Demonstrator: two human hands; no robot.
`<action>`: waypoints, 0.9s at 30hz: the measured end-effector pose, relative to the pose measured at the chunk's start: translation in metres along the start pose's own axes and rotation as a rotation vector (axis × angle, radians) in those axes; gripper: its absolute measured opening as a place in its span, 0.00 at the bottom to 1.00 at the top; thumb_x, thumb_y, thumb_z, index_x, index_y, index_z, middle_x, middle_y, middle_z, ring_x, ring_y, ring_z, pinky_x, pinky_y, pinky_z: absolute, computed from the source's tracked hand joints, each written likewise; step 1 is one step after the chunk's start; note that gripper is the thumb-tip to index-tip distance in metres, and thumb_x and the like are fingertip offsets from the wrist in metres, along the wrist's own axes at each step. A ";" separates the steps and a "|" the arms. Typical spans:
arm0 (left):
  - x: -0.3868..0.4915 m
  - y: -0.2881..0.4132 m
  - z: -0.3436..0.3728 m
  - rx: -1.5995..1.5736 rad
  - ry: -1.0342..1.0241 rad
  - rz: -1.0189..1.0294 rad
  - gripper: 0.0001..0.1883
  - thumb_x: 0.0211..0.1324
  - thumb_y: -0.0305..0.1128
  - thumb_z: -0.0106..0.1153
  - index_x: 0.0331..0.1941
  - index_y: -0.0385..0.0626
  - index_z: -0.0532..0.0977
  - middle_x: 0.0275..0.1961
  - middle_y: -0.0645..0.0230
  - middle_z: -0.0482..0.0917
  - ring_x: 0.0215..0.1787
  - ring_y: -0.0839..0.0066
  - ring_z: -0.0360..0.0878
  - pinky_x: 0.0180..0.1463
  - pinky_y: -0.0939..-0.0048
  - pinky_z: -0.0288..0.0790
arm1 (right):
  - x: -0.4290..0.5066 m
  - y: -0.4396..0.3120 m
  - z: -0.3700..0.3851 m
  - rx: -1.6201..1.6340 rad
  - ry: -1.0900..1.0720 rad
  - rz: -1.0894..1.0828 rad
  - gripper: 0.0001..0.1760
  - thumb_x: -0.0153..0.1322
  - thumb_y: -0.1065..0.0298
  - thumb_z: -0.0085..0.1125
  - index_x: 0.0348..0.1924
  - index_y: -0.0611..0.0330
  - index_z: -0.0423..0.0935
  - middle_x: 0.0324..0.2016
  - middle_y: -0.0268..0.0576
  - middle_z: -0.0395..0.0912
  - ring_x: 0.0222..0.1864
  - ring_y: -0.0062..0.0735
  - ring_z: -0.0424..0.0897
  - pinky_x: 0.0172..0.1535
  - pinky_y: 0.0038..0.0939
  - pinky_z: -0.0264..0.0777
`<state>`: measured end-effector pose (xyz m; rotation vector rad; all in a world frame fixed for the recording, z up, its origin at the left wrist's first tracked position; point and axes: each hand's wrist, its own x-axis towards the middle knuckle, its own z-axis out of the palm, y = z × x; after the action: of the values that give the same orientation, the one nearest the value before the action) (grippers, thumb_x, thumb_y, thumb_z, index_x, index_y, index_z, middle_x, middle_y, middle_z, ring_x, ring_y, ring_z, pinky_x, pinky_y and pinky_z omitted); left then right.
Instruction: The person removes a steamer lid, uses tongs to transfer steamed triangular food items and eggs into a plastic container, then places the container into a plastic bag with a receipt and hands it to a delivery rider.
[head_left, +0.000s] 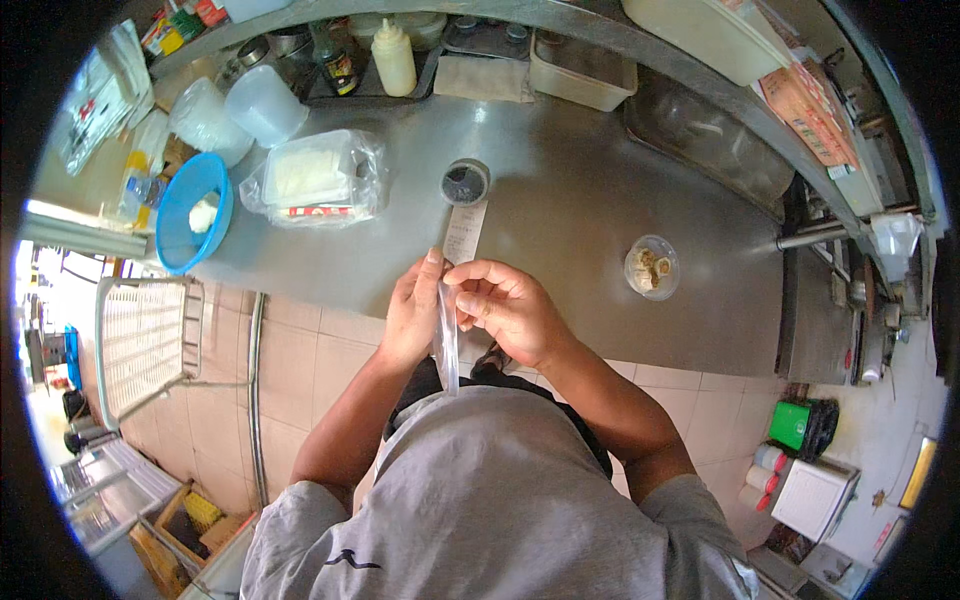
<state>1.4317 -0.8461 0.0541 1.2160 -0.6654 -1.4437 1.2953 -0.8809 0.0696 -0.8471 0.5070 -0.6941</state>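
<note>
A clear plastic piece (448, 341), perhaps a lid seen edge-on or a bag, hangs upright between my hands at the near edge of the steel counter (570, 300). My left hand (417, 307) pinches its upper end between thumb and fingers. My right hand (506, 307) touches the same end with bent fingers; whether it grips is unclear. Just beyond my fingertips a printed paper slip (465, 231) lies on the counter, its far end at a small round container with dark contents (464, 184). Farther right stands a round clear tub of pale food pieces with brown topping (652, 268).
At the left are a blue plastic bowl (193, 214) with a white lump and a bagged stack of clear containers (315, 176). Along the back stand a squeeze bottle (394, 60), a dark bottle (339, 69) and a rectangular bin (581, 75). A shelf (690, 52) overhangs the counter.
</note>
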 end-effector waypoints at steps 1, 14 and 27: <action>-0.003 -0.002 0.004 -0.061 -0.021 0.003 0.22 0.65 0.49 0.39 0.28 0.42 0.69 0.22 0.72 0.70 0.21 0.84 0.67 0.23 0.82 0.63 | -0.003 0.000 -0.001 0.031 -0.005 -0.005 0.10 0.69 0.74 0.52 0.43 0.64 0.71 0.30 0.39 0.75 0.32 0.22 0.75 0.37 0.23 0.71; -0.010 -0.015 0.017 -0.040 0.086 0.188 0.14 0.66 0.41 0.41 0.34 0.41 0.68 0.29 0.73 0.71 0.30 0.85 0.67 0.34 0.82 0.66 | -0.015 0.007 -0.006 0.070 0.017 0.019 0.09 0.67 0.76 0.53 0.41 0.63 0.72 0.32 0.37 0.74 0.33 0.21 0.74 0.38 0.23 0.71; -0.032 0.041 -0.053 0.689 0.022 0.163 0.09 0.62 0.34 0.45 0.33 0.39 0.69 0.24 0.60 0.76 0.27 0.70 0.76 0.32 0.70 0.70 | 0.038 0.014 0.049 -1.195 0.046 -0.524 0.16 0.61 0.84 0.52 0.42 0.63 0.68 0.28 0.42 0.70 0.28 0.30 0.74 0.32 0.27 0.70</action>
<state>1.4925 -0.8149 0.0836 1.6458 -1.2800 -1.0864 1.3579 -0.8777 0.0810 -2.1403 0.7556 -0.8707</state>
